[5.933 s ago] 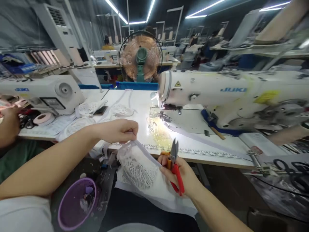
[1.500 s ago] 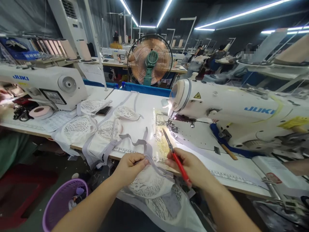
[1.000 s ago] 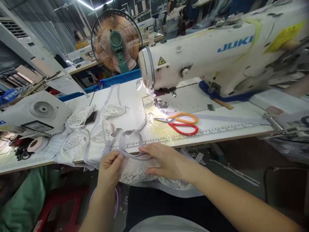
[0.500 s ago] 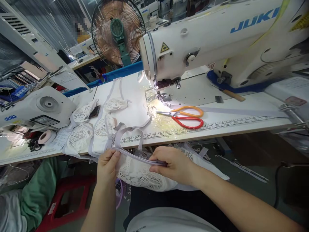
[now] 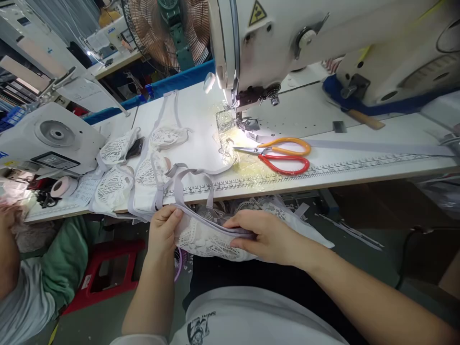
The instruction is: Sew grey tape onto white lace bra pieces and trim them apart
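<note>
Over my lap I hold a white lace garment piece point(image 5: 208, 240) edged with a grey band point(image 5: 212, 225). My left hand point(image 5: 163, 230) pinches its left end, fingers closed on the band. My right hand point(image 5: 264, 235) grips the right part, thumb on top of the band. Grey straps run from the piece up onto the white table point(image 5: 359, 167). Orange-and-red scissors point(image 5: 283, 155) lie on the table under the sewing machine point(image 5: 323, 38), apart from both hands.
Several finished white lace pieces point(image 5: 118, 182) lie at the table's left. A second sewing machine point(image 5: 50, 139) and a tape roll point(image 5: 62, 186) stand further left. A co-worker's arm point(image 5: 9, 249) is at the left edge. A red stool point(image 5: 108, 273) and a fan point(image 5: 168, 28) are nearby.
The scissors went from my right hand to the table. Since then both hands hold the lace piece, and the view has tilted down and moved closer to the machine.
</note>
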A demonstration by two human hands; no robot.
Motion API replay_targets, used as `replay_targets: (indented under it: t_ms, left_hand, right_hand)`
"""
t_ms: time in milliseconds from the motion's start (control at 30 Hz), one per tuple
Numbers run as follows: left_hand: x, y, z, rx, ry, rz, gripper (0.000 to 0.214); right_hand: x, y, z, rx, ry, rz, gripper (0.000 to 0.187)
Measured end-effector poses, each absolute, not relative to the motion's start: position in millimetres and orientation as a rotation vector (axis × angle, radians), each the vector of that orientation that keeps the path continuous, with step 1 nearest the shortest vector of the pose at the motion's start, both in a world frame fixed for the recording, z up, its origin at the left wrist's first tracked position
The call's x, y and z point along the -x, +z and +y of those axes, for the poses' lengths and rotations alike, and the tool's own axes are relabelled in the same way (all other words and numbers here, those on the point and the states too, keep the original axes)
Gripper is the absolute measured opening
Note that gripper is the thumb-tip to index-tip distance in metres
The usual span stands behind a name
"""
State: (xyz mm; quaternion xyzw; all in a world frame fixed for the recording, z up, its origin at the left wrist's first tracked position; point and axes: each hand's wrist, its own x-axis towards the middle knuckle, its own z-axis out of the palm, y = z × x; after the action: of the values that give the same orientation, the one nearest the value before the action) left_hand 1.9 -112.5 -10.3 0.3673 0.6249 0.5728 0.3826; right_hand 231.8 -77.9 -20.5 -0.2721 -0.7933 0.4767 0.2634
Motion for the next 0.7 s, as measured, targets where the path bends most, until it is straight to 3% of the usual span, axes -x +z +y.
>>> replay_targets:
  t_ms: [267,467,600,700]
  left_hand:
    - [-8.2,-5.9,-119.5,-1.05,1.427,1.553,0.023]
    - [-26.3,3.2,-125.7,-1.256,1.4,1.544,0.017]
    - [-32.5,6.9,-127.9,-1.633,1.421,1.59,0.016]
    - [-22.9,4.7,-133.3,-1.698,1.359,1.659,0.017]
  right_hand:
    - [-233.5,-22.3,-86.4,0.89,1.521,-1.94,0.008]
    - [-245.7,-39.7,-96.1,0.934,2.03,-1.618,0.026]
    - [-246.3,-45.0,-102.8,1.002,2.031,-1.569,0.029]
    - [-242.7,-46.7,-103.5,1.064,1.788,-1.731,0.027]
